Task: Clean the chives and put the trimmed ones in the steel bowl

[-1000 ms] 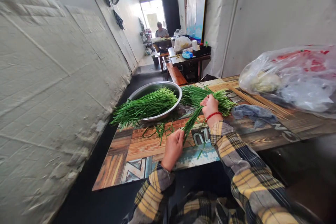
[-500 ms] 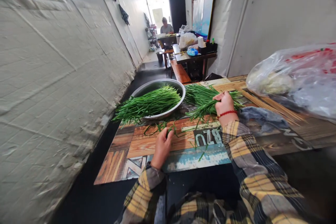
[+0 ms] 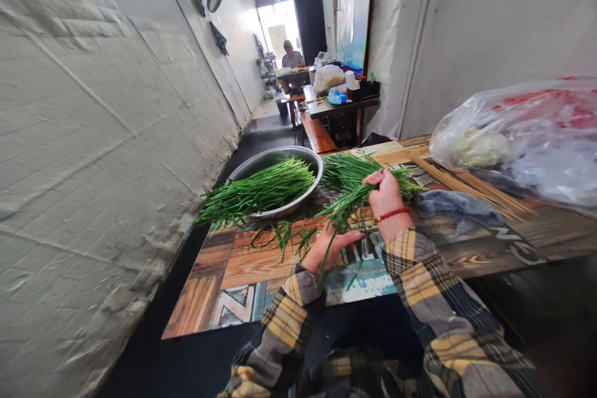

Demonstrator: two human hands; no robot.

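Observation:
My right hand [image 3: 387,196], with a red bead bracelet at the wrist, is closed round a bunch of garlic chives [image 3: 347,202], whose leaf tips slant down to the left. Just below those tips is my left hand [image 3: 326,249], open, its thumb stretched out to the right; leaves partly cover its fingers. Beyond my right hand, more chives [image 3: 345,168] lie in a pile on the table. To the left, a metal basin [image 3: 247,165] holds a thick heap of chives [image 3: 265,189] that hangs over its rim. Loose leaves [image 3: 282,236] are scattered before the basin.
At right on the wood-patterned table [image 3: 261,264] are a grey-blue cloth [image 3: 459,208], thin wooden sticks [image 3: 471,189] and a clear plastic bag [image 3: 522,143]. A wall [image 3: 93,168] runs along the left. Farther back, a person [image 3: 292,56] sits behind another table [image 3: 321,109].
My left hand has moved right and opened, reaching the chive tips. The right hand has pulled its bunch slightly nearer and lifted the tips. The camera view has shifted a little.

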